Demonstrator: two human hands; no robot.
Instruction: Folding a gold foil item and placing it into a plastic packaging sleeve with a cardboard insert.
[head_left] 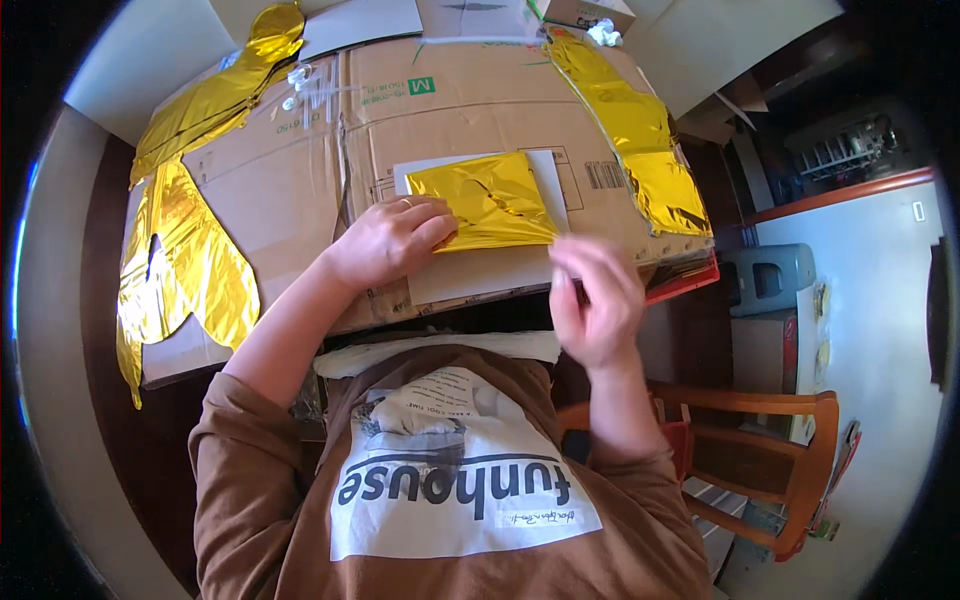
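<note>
A folded piece of shiny gold foil (490, 195) lies over a white sheet (470, 278) on the cardboard-covered table. My left hand (395, 238) rests at the foil's near left edge, its fingers curled onto it and holding it down. At the foil's near right corner is my right hand (603, 305), bent and smeared by motion. Its fingertips come close to that corner, where the foil runs out into creases. Whether they grip the foil does not show.
Flattened cardboard (270, 180) covers the table. Cut gold foil lies along its left side (190, 270) and right side (640, 140). Crumpled white scraps (604, 33) sit at the far edge. To the right stand a wooden chair (820, 450) and a grey-blue plastic stool (780, 280).
</note>
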